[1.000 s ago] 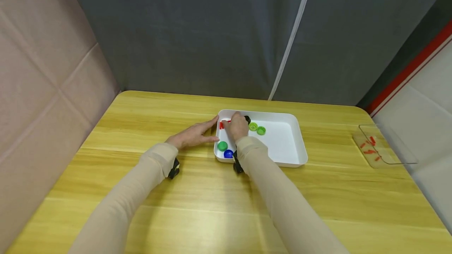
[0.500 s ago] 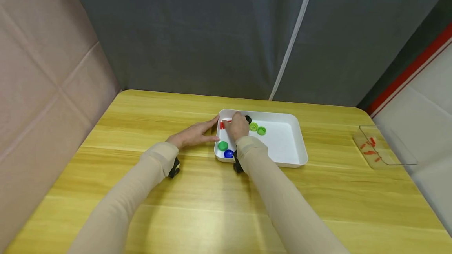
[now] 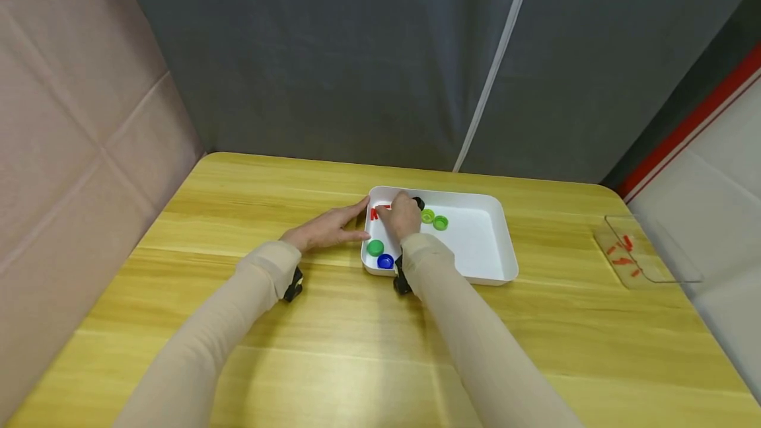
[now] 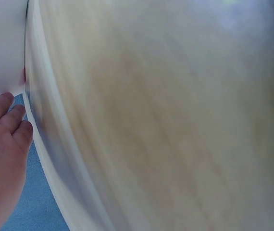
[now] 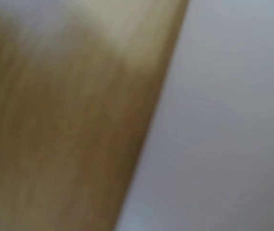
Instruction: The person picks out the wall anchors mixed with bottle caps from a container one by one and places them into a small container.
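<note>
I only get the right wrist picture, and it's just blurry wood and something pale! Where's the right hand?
Observer: In the head view, the right hand reaches down into the white tray, next to some red pieces.
Operator: Ooh! So what's the other hand doing?
Observer: The left hand is at the tray's left end, with its thumb and index finger spread apart by the rim.
Operator: Are there any more red ones, somewhere else?
Observer: Yes, a clear box at the right side of the table has loose red bits in it.
</note>
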Motion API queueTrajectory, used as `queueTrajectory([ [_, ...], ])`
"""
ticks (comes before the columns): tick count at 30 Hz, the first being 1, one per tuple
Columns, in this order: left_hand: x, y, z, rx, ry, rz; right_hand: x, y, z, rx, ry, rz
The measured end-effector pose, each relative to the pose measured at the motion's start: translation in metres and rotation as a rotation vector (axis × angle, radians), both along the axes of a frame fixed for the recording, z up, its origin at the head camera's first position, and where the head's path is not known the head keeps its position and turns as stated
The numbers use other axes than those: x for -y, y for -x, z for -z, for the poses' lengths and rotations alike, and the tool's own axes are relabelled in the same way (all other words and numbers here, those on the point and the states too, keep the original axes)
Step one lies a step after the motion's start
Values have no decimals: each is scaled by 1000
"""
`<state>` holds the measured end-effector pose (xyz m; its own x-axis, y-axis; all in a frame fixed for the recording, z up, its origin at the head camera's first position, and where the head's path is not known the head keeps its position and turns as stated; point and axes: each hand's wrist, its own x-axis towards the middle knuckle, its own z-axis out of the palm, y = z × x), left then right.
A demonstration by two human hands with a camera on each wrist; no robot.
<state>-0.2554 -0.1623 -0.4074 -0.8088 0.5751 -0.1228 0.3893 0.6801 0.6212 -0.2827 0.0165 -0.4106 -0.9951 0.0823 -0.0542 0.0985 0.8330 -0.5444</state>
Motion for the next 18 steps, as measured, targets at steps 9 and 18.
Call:
queueTrajectory([
  [9,-1,0,2,6,-13,-4,-4,0,2,-49,1,-14],
  [18,-2,1,1,-9,-4,8,-4,-1,0,-36,7,-13],
])
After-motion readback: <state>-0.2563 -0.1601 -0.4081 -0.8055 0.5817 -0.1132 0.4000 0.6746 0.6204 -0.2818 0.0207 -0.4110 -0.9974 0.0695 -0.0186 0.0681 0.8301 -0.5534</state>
